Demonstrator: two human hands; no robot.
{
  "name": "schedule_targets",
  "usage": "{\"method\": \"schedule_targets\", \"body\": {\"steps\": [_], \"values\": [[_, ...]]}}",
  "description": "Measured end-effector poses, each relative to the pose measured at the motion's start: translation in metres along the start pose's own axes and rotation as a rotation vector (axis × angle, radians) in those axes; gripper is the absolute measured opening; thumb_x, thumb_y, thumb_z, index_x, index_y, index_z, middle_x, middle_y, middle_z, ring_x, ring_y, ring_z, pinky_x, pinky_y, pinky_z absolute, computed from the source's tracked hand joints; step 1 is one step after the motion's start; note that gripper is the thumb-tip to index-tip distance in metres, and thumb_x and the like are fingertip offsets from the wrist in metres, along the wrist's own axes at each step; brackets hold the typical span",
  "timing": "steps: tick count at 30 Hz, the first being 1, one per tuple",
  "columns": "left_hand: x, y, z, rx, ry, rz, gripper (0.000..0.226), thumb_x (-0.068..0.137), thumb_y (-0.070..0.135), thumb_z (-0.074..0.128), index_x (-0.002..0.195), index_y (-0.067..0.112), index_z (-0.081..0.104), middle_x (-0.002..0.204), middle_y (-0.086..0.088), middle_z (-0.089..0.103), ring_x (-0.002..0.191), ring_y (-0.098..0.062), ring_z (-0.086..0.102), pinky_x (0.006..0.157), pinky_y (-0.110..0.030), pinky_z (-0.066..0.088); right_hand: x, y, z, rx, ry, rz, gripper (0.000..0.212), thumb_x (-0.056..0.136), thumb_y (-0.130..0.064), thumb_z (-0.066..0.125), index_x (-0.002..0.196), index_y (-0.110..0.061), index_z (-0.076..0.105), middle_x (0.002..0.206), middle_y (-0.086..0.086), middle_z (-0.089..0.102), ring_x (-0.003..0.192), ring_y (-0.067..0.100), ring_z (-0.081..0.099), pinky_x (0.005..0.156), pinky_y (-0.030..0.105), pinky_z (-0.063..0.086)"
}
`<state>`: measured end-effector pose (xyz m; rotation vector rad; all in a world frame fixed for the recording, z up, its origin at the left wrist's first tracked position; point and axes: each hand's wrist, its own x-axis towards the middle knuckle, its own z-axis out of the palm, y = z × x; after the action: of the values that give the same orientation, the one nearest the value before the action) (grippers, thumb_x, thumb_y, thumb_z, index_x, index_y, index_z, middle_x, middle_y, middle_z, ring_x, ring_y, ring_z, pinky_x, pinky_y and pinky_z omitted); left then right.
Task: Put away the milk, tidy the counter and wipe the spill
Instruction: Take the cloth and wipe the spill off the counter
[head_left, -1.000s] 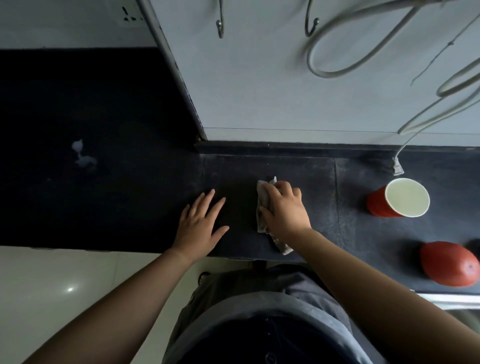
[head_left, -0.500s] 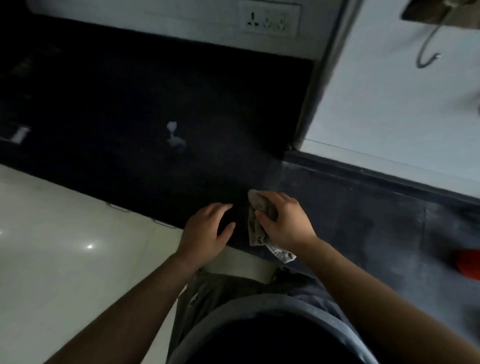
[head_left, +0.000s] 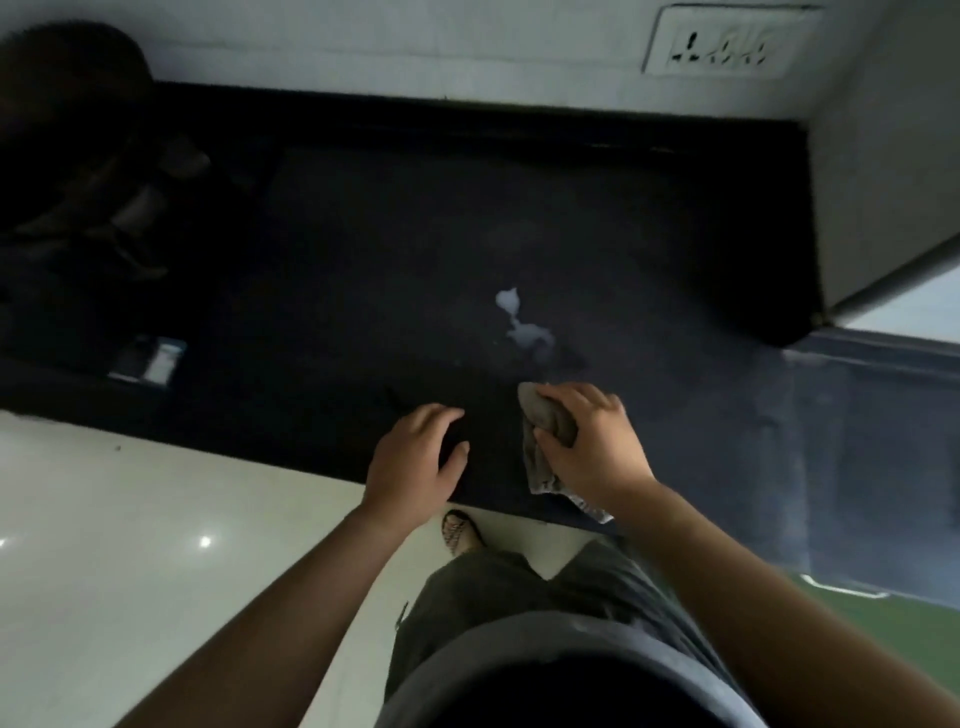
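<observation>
Here, a crumpled grey cloth (head_left: 545, 415) sits on the dark matte stone counter (head_left: 363, 260), just short of the small glossy white two-lobed spill (head_left: 524, 327).
The right hand (head_left: 592, 447) curls over the cloth, gripping it; the cloth's long axis runs from the spill towards the counter's front edge, frayed end overhanging. The left hand (head_left: 415, 457), left of the spill, rests loosely bent on the counter, holding nothing.
</observation>
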<state>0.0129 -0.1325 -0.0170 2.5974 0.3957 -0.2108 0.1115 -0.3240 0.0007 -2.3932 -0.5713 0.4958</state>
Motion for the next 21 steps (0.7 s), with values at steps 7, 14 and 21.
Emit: {"method": "schedule_targets", "body": {"steps": [7,14,21], "values": [[0.039,-0.054,-0.016,0.2,-0.047,0.052,0.048,0.09,0.035,0.052,0.134,0.018,0.046,0.142,-0.006,0.043,0.13,-0.025,0.04,0.102,-0.043,0.041,0.032,-0.006,0.028,-0.08,0.156,0.244,0.047,0.087,-0.023,0.054,0.133,-0.022,0.043,0.136,0.002,0.043,0.117,0.031,0.035,0.088,0.036,0.04],[0.034,-0.075,-0.015,0.357,-0.101,0.068,0.057,0.09,0.043,0.039,0.142,0.019,0.033,0.151,-0.011,0.031,0.136,-0.03,0.033,0.103,-0.05,0.039,0.026,-0.015,0.072,-0.214,0.292,0.292,0.046,0.085,-0.033,0.056,0.126,-0.014,0.046,0.128,0.014,0.051,0.108,0.039,0.044,0.077,0.049,0.05],[0.081,-0.098,-0.024,0.384,-0.17,0.239,0.06,0.091,0.046,0.034,0.145,0.022,0.026,0.153,-0.009,0.024,0.14,-0.029,0.026,0.11,-0.056,0.025,0.055,-0.015,0.068,-0.207,0.37,0.44,0.053,0.089,-0.039,0.054,0.134,-0.014,0.039,0.13,0.015,0.044,0.11,0.04,0.037,0.074,0.046,0.047]]}}
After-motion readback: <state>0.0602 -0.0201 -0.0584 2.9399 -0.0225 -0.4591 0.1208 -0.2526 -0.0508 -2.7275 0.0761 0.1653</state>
